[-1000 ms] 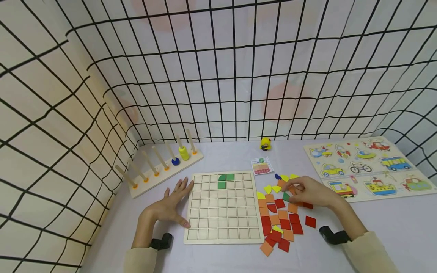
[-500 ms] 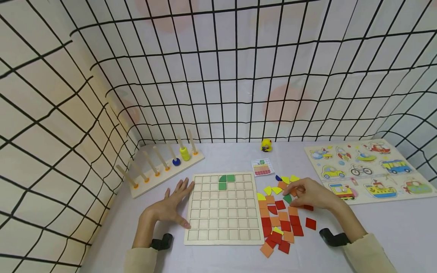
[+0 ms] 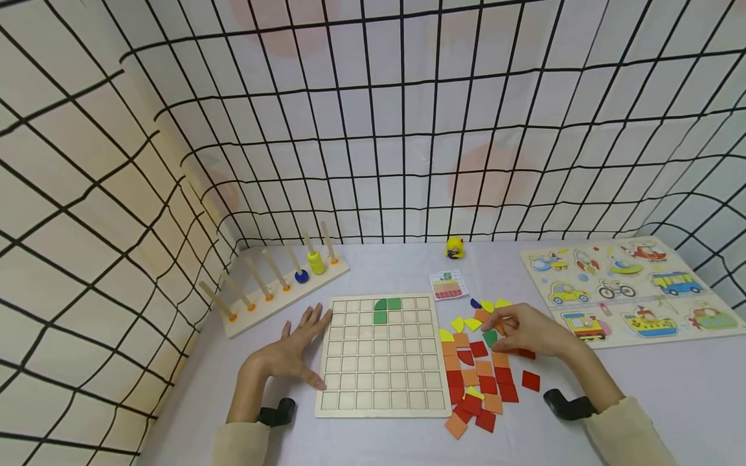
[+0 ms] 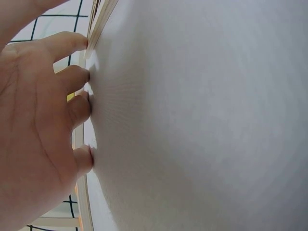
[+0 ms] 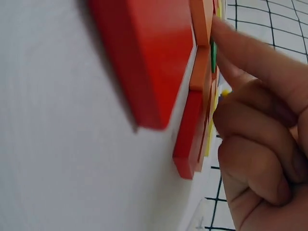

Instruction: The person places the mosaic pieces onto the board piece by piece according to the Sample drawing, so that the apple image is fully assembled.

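Note:
My left hand lies with spread fingers along the left side of a square wooden grid board. Its thumb touches the board's lower left edge, and its index finger reaches the upper left edge. Three green tiles sit in cells near the board's top, one with a rounded corner. To the right of the board, my right hand pinches a green square tile between thumb and index finger, low among the loose tiles. The right wrist view shows the other fingers of this hand curled in.
Red, orange and yellow tiles lie scattered right of the board. A small pattern card and a yellow duck figure are behind. A peg stand stands at left, a vehicle puzzle at right. Black-lined netting encloses the table.
The green tile by my right fingertips has turned slightly and shows more of its face. My right hand has barely shifted; my left hand stays at the board.

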Demonstrator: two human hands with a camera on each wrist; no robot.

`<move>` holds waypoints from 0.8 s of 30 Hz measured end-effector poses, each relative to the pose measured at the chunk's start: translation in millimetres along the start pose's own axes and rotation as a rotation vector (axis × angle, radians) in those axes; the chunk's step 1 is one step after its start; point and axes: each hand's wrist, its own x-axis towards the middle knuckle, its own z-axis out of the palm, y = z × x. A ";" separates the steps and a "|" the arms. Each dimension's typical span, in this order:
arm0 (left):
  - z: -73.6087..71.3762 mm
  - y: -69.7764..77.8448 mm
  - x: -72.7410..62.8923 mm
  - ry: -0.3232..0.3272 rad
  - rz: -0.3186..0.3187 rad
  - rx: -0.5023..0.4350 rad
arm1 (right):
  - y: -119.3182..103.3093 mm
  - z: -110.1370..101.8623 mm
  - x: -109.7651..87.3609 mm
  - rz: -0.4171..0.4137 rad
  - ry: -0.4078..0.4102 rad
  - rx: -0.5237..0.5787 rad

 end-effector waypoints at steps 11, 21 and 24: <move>-0.9 -1.1 -2.0 0.005 0.005 -0.010 | -3.0 2.5 4.7 -0.011 0.006 -0.015; -0.4 0.6 -2.0 0.003 0.004 -0.003 | -42.1 18.4 22.8 -0.095 0.044 0.019; -0.3 1.2 -0.5 0.005 0.009 0.008 | -62.6 31.4 39.7 -0.127 0.052 0.034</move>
